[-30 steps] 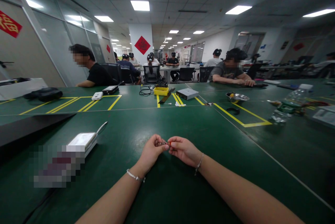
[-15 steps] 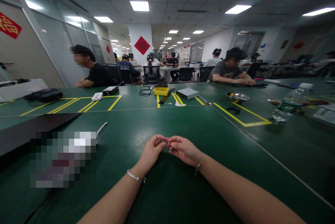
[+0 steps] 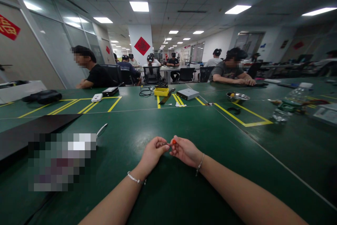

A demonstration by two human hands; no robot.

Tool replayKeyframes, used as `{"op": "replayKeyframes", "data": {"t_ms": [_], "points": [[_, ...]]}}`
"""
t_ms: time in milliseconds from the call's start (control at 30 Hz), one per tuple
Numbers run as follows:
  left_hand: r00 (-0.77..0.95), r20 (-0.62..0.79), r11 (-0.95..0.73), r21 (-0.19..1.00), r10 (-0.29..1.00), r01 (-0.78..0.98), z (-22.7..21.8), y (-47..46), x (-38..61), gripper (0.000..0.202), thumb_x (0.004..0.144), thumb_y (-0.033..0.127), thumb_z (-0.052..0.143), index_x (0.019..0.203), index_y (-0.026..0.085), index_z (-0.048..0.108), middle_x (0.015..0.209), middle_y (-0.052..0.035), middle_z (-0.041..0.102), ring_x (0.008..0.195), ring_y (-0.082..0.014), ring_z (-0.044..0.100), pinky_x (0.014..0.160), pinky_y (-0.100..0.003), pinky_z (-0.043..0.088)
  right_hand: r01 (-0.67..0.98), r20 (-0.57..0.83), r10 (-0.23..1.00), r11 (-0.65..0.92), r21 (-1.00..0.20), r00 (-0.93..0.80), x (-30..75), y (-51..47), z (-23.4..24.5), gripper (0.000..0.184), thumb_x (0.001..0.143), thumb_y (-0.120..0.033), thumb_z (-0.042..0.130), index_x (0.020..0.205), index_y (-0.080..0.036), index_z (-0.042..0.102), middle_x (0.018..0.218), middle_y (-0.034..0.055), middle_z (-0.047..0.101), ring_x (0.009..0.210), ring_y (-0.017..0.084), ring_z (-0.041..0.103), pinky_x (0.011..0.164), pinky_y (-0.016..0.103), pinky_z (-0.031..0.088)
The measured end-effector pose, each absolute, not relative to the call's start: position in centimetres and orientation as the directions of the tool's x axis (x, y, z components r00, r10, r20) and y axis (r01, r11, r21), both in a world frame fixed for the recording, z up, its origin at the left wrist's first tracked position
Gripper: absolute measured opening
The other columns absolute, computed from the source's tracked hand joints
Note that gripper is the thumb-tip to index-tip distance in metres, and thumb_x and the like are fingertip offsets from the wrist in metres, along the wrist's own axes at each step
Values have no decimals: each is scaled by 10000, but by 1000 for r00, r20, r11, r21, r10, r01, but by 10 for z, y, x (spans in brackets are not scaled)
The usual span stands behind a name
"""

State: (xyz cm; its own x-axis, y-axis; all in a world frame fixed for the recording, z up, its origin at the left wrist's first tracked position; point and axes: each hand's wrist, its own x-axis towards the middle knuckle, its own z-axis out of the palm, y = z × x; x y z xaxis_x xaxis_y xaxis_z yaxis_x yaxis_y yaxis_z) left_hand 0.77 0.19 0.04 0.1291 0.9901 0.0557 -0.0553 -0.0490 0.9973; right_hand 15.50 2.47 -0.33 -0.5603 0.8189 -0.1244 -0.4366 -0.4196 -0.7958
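Green tabletop (image 3: 126,126) stretches across a bright office, and from the left we have a dark flat panel (image 3: 31,133), then a blurred-out object (image 3: 63,163) with a pale strap poking up behind it. Centre stage now, the left hand (image 3: 154,150) keeps a narrow grip, thumb to fingers on a small piece (image 3: 164,144) mostly hidden from us, and just beside it a small orange piece (image 3: 174,141) sits pinched between the right hand's (image 3: 185,150) thumb and fingertips! Farther right, a metal bowl (image 3: 243,97) and a clear bottle (image 3: 283,110) stand well apart from the hands.
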Motion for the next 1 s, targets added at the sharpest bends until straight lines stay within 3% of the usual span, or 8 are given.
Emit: {"op": "replayKeyframes", "data": {"t_ms": [167, 400, 667, 1000], "points": [[112, 101, -102, 995, 989, 9, 2, 1, 8, 210, 592, 185, 627, 706, 159, 453, 553, 64, 506, 526, -71, 489, 508, -182, 356, -429, -84, 816, -385, -817, -572, 157, 24, -3, 151, 666, -243, 607, 730, -132, 527, 612, -8, 530, 578, 77, 510, 635, 257, 392], [69, 167, -172, 983, 984, 69, 5, -2, 9, 250, 549, 154, 647, 652, 165, 420, 548, 82, 452, 510, -53, 431, 490, -167, 330, -416, -81, 824, -365, -833, -561, 157, 22, 0, 210, 586, -143, 659, 751, -139, 530, 702, -3, 555, 659, 95, 539, 659, 258, 392], [139, 76, -71, 997, 987, -45, 2, 1, 10, 224, 664, 196, 545, 871, 151, 472, 696, 8, 577, 648, -101, 542, 607, -221, 405, -454, -92, 825, -396, -798, -558, 156, 23, -1, 130, 699, -244, 567, 728, -120, 541, 595, -1, 535, 564, 71, 494, 624, 251, 401], [83, 75, -70, 996, 994, -55, 1, 3, 7, 251, 748, 288, 446, 947, 143, 493, 851, -43, 589, 665, -112, 557, 616, -246, 426, -444, -92, 829, -386, -809, -551, 158, 24, -3, 148, 669, -158, 587, 811, -137, 552, 793, 27, 580, 627, 70, 517, 671, 271, 412]]}}
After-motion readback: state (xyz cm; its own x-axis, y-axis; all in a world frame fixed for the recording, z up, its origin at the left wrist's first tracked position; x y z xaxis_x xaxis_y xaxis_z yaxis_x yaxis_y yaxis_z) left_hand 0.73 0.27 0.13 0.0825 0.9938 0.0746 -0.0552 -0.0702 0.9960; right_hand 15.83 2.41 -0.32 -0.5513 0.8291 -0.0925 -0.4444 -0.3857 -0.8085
